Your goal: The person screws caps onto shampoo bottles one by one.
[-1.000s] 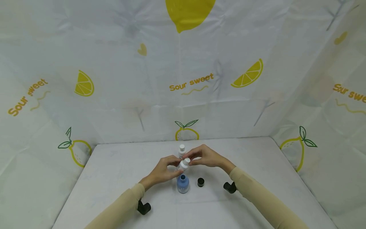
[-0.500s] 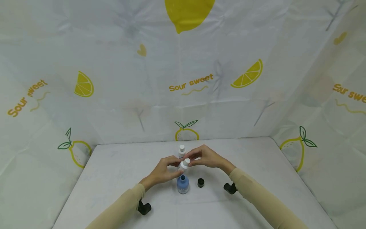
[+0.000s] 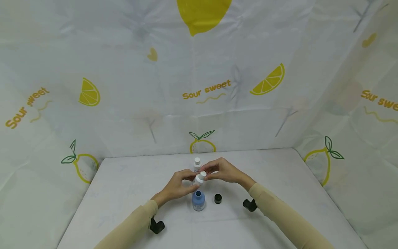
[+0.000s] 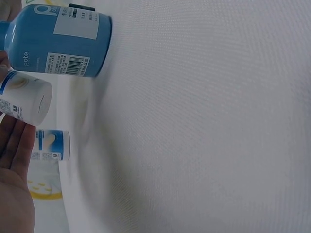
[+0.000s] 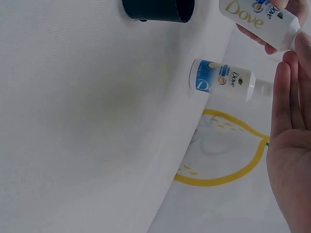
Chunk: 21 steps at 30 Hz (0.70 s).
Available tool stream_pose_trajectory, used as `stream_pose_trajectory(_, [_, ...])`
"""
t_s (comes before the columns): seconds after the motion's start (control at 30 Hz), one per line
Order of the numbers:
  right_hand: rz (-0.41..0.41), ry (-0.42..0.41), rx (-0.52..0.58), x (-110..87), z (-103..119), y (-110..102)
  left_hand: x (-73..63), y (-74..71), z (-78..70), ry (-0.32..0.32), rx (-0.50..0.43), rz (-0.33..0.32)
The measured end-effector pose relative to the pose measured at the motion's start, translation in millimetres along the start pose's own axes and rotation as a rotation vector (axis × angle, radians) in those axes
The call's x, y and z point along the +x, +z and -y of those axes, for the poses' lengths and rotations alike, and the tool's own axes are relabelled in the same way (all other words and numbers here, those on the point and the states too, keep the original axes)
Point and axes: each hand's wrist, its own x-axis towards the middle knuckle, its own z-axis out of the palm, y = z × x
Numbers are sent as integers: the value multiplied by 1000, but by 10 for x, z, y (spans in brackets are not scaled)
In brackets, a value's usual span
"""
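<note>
A small white Dove bottle (image 3: 198,181), tilted to the right, is held off the table in my left hand (image 3: 178,185). My right hand (image 3: 226,171) has its thumb and fingers at the bottle's white cap (image 3: 202,174), pinching it. In the left wrist view the base of this bottle (image 4: 41,99) shows beside my fingers. Just in front stands a blue bottle (image 3: 198,201) with an uncapped dark mouth. To its right a black cap (image 3: 218,198) lies on the table. Behind my hands a second white Dove bottle (image 5: 228,80) stands upright with its cap on.
All this is on a white-covered table (image 3: 130,193). A white curtain (image 3: 124,124) with lemon prints rises behind it and at both sides. A black wrist piece (image 3: 157,226) sticks out under the left sleeve, and another black wrist piece (image 3: 249,205) under the right.
</note>
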Motion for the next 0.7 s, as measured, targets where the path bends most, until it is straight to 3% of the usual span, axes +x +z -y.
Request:
stream_pose_trajectory(0.4, [-18, 8, 10, -49, -1, 17, 15, 67, -16, 15, 20, -5])
stream_pose_trajectory(0.7, [-53, 66, -20, -111, 10, -14, 15, 93, 7, -55, 44, 6])
